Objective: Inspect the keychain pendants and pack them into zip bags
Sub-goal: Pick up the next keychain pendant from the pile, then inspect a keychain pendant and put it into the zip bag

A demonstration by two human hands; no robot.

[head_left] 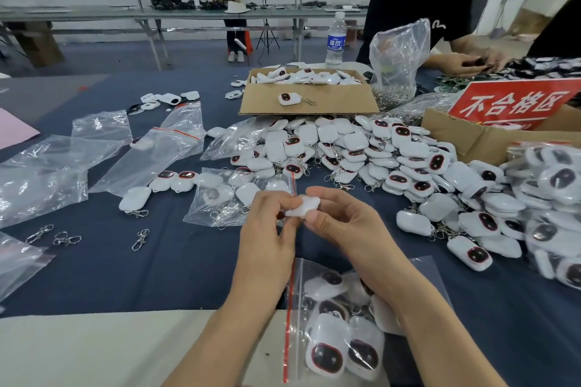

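Both my hands hold one white keychain pendant (303,206) above the blue table. My left hand (270,226) pinches its left end, and my right hand (342,223) pinches its right side between thumb and fingers. A large heap of white pendants with dark red-rimmed faces (377,157) spreads across the table behind and to the right. A zip bag holding several pendants (339,336) lies under my right forearm. Another filled zip bag (232,198) lies just beyond my left hand. Several empty zip bags (94,154) lie to the left.
A cardboard box of pendants (308,97) stands behind the heap. A red sign on a second box (509,104) is at the right. Loose metal clasps (67,239) lie at the left. A water bottle (335,41) stands beyond. Another person's hands (471,63) work at the far right.
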